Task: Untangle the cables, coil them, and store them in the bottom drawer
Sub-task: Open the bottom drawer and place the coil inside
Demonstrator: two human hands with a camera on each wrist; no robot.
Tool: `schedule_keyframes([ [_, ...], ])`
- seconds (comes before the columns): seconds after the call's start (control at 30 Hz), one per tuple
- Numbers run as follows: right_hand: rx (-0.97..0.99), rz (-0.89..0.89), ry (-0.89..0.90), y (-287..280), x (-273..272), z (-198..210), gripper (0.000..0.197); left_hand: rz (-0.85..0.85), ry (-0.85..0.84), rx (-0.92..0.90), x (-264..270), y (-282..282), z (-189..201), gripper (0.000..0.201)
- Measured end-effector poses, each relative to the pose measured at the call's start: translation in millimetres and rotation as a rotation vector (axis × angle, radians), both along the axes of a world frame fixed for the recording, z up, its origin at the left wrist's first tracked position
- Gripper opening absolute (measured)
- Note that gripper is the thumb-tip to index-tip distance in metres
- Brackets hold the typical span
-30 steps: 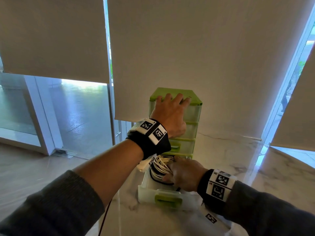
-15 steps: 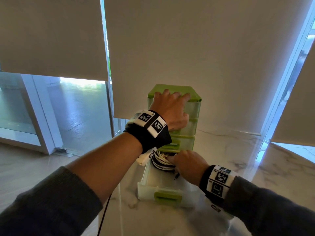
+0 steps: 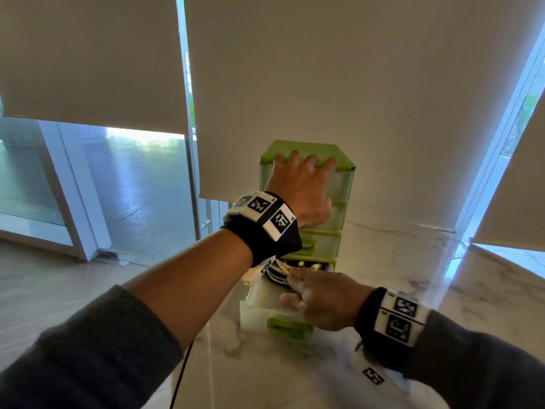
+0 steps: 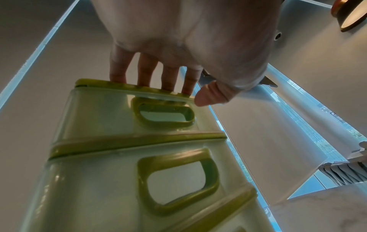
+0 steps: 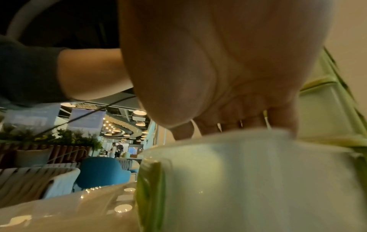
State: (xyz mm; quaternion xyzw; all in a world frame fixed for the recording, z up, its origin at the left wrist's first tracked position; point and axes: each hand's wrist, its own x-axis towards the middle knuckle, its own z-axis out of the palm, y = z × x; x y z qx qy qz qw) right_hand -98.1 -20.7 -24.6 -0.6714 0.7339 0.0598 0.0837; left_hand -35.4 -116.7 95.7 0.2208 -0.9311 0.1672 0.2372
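Left to right, with the green drawer tower [image 3: 306,202] as landmark. The left hand [image 3: 300,190] lies spread against the tower's upper front, straight fingers [image 4: 168,78] hooked over the top edge [image 3: 306,150] and thumb free, bracing the unit on the marble tabletop [image 3: 398,261]. At the tower's foot the bottom drawer [image 3: 259,311] stands pulled out toward the viewer; the coiled cables [image 3: 283,271], white and dark, sit at its rear, partly under the drawer above. The right hand [image 3: 324,302] reaches into the drawer from the right, fingers bent down onto the coil; whether it pinches a strand or merely presses cannot be told, since the wrist view is blurred. Likely risks: a loop springing above the drawer rim would catch on the frame when the drawer is pushed shut; the coil may loosen as the hand lifts away; closing before the right hand is clear would trap fingers; and if the left hand lets go early, a hard push could slide or tip the light tower.
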Motion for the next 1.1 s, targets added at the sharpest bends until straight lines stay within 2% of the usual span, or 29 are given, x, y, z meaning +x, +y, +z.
schedule_keyframes([
  [0.07,0.020,-0.071,-0.030,-7,3,1,0.063,-0.003,0.008,0.029,-1,-1,-1,0.069],
  [0.2,-0.142,-0.078,-0.348,2,9,11,0.050,-0.062,0.021,0.119,1,-4,-2,0.077],
  [0.3,-0.293,-0.113,-0.358,32,-6,27,0.040,-0.199,0.110,0.311,23,-12,-7,0.092],
  [0.33,-0.335,-0.144,-0.344,43,-15,32,0.048,-0.232,0.151,0.420,36,-17,-13,0.103],
  [0.37,-0.345,-0.188,-0.337,52,-27,35,0.069,-0.252,0.174,0.529,52,-23,-20,0.115],
  [0.43,-0.229,-0.308,-0.394,60,-51,30,0.125,-0.198,0.127,0.743,81,-38,-38,0.134],
  [0.47,-0.145,-0.353,-0.457,60,-59,25,0.145,-0.131,0.088,0.857,91,-47,-48,0.137],
  [0.5,-0.083,-0.378,-0.529,56,-65,18,0.158,-0.065,0.068,0.978,99,-58,-58,0.138],
  [0.57,-0.019,-0.394,-0.667,45,-71,5,0.166,0.005,0.058,1.215,103,-79,-81,0.144],
  [0.63,0.000,-0.395,-0.769,35,-69,0,0.158,-0.031,-0.042,1.361,101,-90,-99,0.157],
  [0.7,-0.019,-0.350,-0.825,29,-65,-3,0.146,-0.152,-0.172,1.420,95,-92,-110,0.159],
  [0.77,-0.061,-0.310,-0.860,25,-61,-4,0.137,-0.214,-0.217,1.469,91,-90,-112,0.160],
  [0.8,-0.077,-0.311,-0.866,22,-59,-5,0.137,-0.216,-0.223,1.472,91,-89,-112,0.156],
  [0.9,-0.105,-0.322,-0.858,17,-58,-12,0.141,-0.235,-0.214,1.444,91,-91,-113,0.119],
  [0.93,-0.117,-0.313,-0.855,15,-59,-13,0.142,-0.245,-0.204,1.442,92,-93,-114,0.117],
  [1.03,-0.173,-0.280,-0.853,14,-56,-12,0.137,-0.246,-0.135,1.465,94,-93,-117,0.136],
  [1.07,-0.203,-0.289,-0.883,14,-54,-11,0.128,-0.232,-0.091,1.485,93,-93,-118,0.142],
  [1.1,-0.237,-0.317,-0.917,13,-53,-10,0.117,-0.203,-0.033,1.482,92,-94,-119,0.139],
])
